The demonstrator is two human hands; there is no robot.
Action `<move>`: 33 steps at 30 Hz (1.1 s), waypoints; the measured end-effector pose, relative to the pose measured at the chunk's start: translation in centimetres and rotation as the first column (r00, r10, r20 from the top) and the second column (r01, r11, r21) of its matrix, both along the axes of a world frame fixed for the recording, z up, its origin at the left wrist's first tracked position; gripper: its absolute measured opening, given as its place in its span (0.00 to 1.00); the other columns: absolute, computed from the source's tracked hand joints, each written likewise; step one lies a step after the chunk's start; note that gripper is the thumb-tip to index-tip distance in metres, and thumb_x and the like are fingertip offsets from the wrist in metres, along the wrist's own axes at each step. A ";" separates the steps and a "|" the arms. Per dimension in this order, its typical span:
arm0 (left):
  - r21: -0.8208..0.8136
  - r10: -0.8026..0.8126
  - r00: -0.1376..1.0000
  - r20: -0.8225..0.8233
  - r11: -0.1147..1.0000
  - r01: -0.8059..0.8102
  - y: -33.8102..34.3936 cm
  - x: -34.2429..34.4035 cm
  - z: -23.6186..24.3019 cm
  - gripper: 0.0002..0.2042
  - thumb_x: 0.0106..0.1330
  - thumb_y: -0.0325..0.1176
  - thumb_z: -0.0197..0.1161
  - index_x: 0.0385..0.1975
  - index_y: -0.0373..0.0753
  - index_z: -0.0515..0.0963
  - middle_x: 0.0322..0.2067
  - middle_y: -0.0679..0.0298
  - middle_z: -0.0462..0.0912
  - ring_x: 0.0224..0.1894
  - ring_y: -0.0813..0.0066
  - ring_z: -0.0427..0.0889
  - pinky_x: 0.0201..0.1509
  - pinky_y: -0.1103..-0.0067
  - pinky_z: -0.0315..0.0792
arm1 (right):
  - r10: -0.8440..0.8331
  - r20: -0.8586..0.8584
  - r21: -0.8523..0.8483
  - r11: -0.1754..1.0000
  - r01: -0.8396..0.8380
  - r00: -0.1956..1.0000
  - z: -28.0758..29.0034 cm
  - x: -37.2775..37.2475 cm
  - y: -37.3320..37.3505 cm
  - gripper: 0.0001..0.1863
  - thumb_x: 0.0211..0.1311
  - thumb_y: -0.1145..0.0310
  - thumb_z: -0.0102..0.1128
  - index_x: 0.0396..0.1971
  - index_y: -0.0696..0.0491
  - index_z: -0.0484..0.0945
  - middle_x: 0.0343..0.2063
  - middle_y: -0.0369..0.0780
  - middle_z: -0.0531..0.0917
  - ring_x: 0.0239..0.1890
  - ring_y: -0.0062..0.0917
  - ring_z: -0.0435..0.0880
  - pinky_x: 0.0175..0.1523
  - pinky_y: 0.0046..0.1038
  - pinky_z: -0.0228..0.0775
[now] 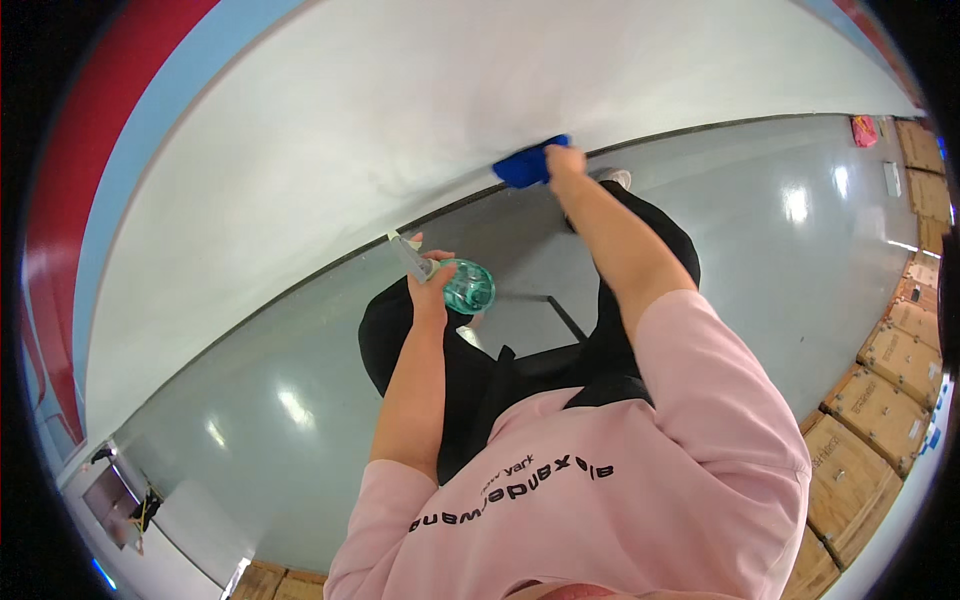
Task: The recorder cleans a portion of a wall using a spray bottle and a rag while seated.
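White wall [450, 80] fills my 12 o'clock; glossy grey floor [790, 230] shows at 3 and 8. Pink T-shirt [700, 430] at 5, black trousers [668, 230] spread at the knees. I get wooden crates [850, 470] lined up at 4. Spray bottle [472, 287], clear green body, grey head, sits near centre between the knees, head aimed at 10. Left hand [432, 285] holds it, wrapped round the neck. Blue cloth [522, 168], about 12:30, is gripped by right hand [566, 162] at the wall's bottom edge; I can't tell how firmly it presses. Pink bundle [864, 131] on the floor at 2.
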State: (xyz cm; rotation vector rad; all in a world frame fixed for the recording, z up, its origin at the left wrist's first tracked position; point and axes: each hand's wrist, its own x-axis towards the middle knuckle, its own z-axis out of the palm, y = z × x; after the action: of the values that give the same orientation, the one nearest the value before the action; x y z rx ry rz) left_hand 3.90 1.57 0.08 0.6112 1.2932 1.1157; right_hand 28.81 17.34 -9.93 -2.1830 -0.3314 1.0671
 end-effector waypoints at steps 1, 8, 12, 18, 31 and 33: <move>0.002 0.014 1.000 0.020 1.000 -0.014 -0.1 -0.2 -0.2 0.31 0.44 0.17 0.58 0.52 0.44 0.59 0.31 0.62 0.73 0.40 0.69 0.73 0.48 0.72 0.63 | 0.038 -0.021 -0.052 0.998 -0.040 0.999 0.2 -2.7 -0.2 0.17 0.40 0.70 0.57 0.35 0.59 0.74 0.31 0.43 0.78 0.33 0.31 0.76 0.38 0.32 0.68; 0.023 0.034 0.999 0.012 0.999 -0.035 0.1 0.4 -0.5 0.32 0.42 0.20 0.61 0.51 0.44 0.60 0.30 0.63 0.74 0.39 0.71 0.72 0.48 0.73 0.60 | 0.086 -0.331 0.145 0.989 -0.039 0.940 2.1 -9.5 -1.3 0.17 0.42 0.69 0.57 0.35 0.59 0.75 0.33 0.46 0.78 0.34 0.34 0.78 0.39 0.30 0.69; 0.016 0.063 0.998 0.001 0.998 -0.063 -0.1 0.0 -0.1 0.32 0.42 0.21 0.61 0.51 0.43 0.60 0.29 0.63 0.74 0.39 0.71 0.72 0.48 0.73 0.60 | 0.138 -0.622 0.226 0.974 0.008 0.771 6.9 -6.0 -1.4 0.11 0.52 0.74 0.49 0.35 0.60 0.72 0.31 0.43 0.77 0.32 0.29 0.76 0.36 0.29 0.70; 0.047 0.085 0.995 0.054 0.995 -0.088 0.0 -0.4 0.0 0.33 0.42 0.21 0.60 0.53 0.42 0.58 0.29 0.64 0.73 0.39 0.69 0.72 0.47 0.73 0.62 | 0.203 -0.781 0.459 0.828 0.322 0.591 18.9 -1.0 -3.5 0.12 0.48 0.70 0.53 0.34 0.56 0.71 0.34 0.43 0.76 0.37 0.29 0.75 0.45 0.28 0.67; 0.071 0.073 0.997 0.024 0.995 -0.074 -0.1 -0.2 0.0 0.34 0.42 0.20 0.59 0.54 0.40 0.56 0.29 0.63 0.72 0.37 0.72 0.71 0.45 0.76 0.63 | 0.271 -0.642 0.250 0.958 -0.138 0.717 7.8 -3.3 -7.9 0.12 0.51 0.75 0.49 0.38 0.57 0.69 0.32 0.41 0.76 0.33 0.27 0.76 0.39 0.29 0.71; 0.077 0.071 0.997 0.007 0.994 -0.071 -0.2 -0.2 0.2 0.33 0.43 0.21 0.59 0.54 0.40 0.56 0.29 0.62 0.73 0.38 0.70 0.73 0.47 0.74 0.62 | 0.203 -0.643 0.253 0.966 -0.046 0.739 7.2 -5.5 -7.3 0.14 0.52 0.74 0.50 0.41 0.58 0.68 0.32 0.41 0.76 0.35 0.27 0.76 0.38 0.29 0.71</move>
State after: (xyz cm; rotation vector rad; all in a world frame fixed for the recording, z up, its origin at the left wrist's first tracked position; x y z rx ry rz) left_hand 3.66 1.38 0.25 0.6240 1.2806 1.2296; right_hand 23.30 10.00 -2.77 -1.4627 -0.2491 1.7155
